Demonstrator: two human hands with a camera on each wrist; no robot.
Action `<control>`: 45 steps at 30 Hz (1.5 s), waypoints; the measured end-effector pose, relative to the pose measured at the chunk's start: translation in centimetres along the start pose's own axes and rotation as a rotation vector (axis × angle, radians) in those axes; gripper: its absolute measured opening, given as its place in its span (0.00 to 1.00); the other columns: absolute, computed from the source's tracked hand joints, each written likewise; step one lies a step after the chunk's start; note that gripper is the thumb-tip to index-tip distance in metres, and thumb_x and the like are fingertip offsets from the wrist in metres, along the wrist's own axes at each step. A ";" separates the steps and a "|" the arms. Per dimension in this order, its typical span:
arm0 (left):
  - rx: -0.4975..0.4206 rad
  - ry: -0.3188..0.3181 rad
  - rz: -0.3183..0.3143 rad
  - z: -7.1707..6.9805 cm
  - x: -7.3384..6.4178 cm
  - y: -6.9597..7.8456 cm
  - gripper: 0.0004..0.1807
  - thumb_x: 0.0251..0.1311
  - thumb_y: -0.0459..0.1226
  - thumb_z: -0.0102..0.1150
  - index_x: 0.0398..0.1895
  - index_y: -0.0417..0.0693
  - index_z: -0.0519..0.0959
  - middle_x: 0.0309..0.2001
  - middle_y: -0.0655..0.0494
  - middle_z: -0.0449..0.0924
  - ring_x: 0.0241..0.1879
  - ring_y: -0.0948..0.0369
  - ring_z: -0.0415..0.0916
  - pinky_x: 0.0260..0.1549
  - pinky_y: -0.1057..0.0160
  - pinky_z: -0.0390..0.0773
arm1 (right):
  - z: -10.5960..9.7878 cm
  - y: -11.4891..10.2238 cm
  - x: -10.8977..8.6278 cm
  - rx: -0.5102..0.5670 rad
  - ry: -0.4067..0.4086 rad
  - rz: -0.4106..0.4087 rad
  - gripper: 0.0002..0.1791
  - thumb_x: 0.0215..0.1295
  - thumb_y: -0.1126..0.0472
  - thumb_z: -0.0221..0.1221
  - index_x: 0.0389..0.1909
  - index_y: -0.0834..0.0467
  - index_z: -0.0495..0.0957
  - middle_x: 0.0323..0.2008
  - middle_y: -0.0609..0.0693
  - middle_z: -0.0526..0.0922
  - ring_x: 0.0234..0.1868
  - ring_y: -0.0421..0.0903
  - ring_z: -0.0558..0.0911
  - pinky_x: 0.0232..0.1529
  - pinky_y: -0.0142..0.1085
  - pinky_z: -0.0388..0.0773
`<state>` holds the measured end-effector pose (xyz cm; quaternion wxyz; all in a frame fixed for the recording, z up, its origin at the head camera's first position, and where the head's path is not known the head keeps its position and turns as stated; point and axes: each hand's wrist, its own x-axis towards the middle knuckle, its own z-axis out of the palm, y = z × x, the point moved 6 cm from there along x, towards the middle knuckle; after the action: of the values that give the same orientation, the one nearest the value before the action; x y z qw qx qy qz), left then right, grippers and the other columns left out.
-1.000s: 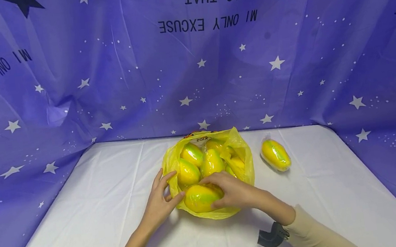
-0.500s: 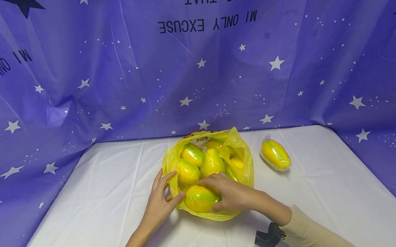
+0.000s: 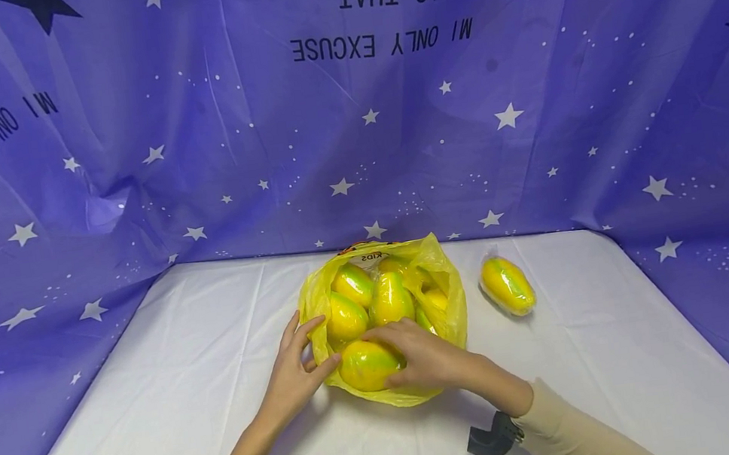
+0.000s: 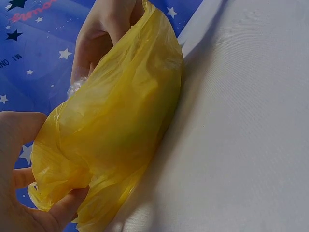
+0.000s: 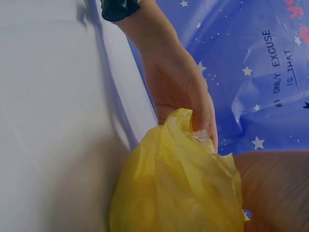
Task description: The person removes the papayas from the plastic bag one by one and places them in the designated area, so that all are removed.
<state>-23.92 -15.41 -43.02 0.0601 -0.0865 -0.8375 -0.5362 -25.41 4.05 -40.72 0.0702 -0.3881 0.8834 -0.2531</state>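
A yellow plastic bag (image 3: 453, 315) stands with its mouth open on the table, several shiny yellow-green mangoes (image 3: 390, 299) inside. My left hand (image 3: 292, 377) holds the bag's left rim, thumb and fingers spread along it; the left wrist view shows the thumb against the crinkled plastic bag (image 4: 125, 116). Across the mouth, my right hand (image 3: 424, 357) grips the front mango (image 3: 366, 367), which lies sideways near the rim. Its right end is covered by the fingers. In the right wrist view, the bag (image 5: 174, 193) hides the mangoes.
Another mango (image 3: 507, 286), in clear wrapping, lies on the white table (image 3: 612, 349) to the right of the bag. A purple starred curtain (image 3: 352, 123) encloses the back and sides. Dark camera mounts (image 3: 493, 438) sit on both wrists.
My right hand and forearm have shifted slightly left. The front mango stays almost where it was, and the left hand keeps its place at the bag rim.
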 end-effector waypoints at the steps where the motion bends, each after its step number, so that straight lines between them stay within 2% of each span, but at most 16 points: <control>1: 0.002 0.000 -0.001 0.0 0.0 0.0 0.34 0.56 0.38 0.68 0.67 0.52 0.67 0.76 0.41 0.36 0.66 0.38 0.57 0.51 0.51 0.79 | -0.1 0.0 0.0 0.012 0.000 0.008 0.37 0.53 0.57 0.72 0.65 0.51 0.70 0.60 0.45 0.75 0.60 0.47 0.70 0.63 0.44 0.68; 7: 0.007 0.001 -0.003 -0.1 0.0 -0.2 0.34 0.57 0.40 0.68 0.67 0.52 0.67 0.76 0.42 0.36 0.67 0.38 0.57 0.51 0.50 0.78 | -1.0 0.0 -0.2 0.079 0.008 0.023 0.35 0.53 0.58 0.71 0.63 0.55 0.71 0.61 0.49 0.74 0.62 0.48 0.71 0.64 0.46 0.67; 12: -0.006 0.003 0.002 -0.1 0.0 -0.2 0.33 0.57 0.39 0.68 0.67 0.52 0.67 0.76 0.41 0.37 0.67 0.38 0.56 0.51 0.52 0.79 | -1.5 0.1 -0.3 0.097 0.021 0.012 0.33 0.53 0.59 0.71 0.61 0.54 0.72 0.59 0.47 0.76 0.60 0.45 0.72 0.62 0.44 0.69; 23: -0.017 0.004 -0.010 0.1 0.3 -0.2 0.32 0.60 0.35 0.65 0.67 0.41 0.66 0.75 0.36 0.36 0.67 0.35 0.54 0.51 0.51 0.78 | -2.7 -0.4 -1.1 0.147 0.041 0.038 0.32 0.52 0.59 0.72 0.59 0.52 0.73 0.56 0.44 0.77 0.54 0.43 0.75 0.58 0.42 0.73; 31: -0.011 0.010 0.002 -0.2 0.1 0.1 0.31 0.61 0.42 0.65 0.67 0.48 0.68 0.75 0.40 0.38 0.65 0.36 0.58 0.51 0.52 0.78 | -3.9 -0.6 -1.5 0.164 0.096 0.065 0.32 0.52 0.59 0.71 0.60 0.53 0.73 0.51 0.45 0.79 0.50 0.44 0.76 0.54 0.42 0.76; 45: -0.019 0.011 0.002 -0.2 -0.1 0.3 0.30 0.61 0.38 0.65 0.67 0.49 0.68 0.76 0.41 0.38 0.65 0.36 0.58 0.51 0.51 0.78 | -6.0 -0.5 -1.8 0.205 0.217 0.099 0.32 0.53 0.56 0.72 0.60 0.52 0.73 0.52 0.44 0.79 0.48 0.44 0.77 0.51 0.41 0.77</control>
<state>-23.80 -15.49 -42.66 0.0644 -0.0851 -0.8319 -0.5446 -25.70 7.41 -35.44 0.0262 -0.3053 0.8734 -0.3786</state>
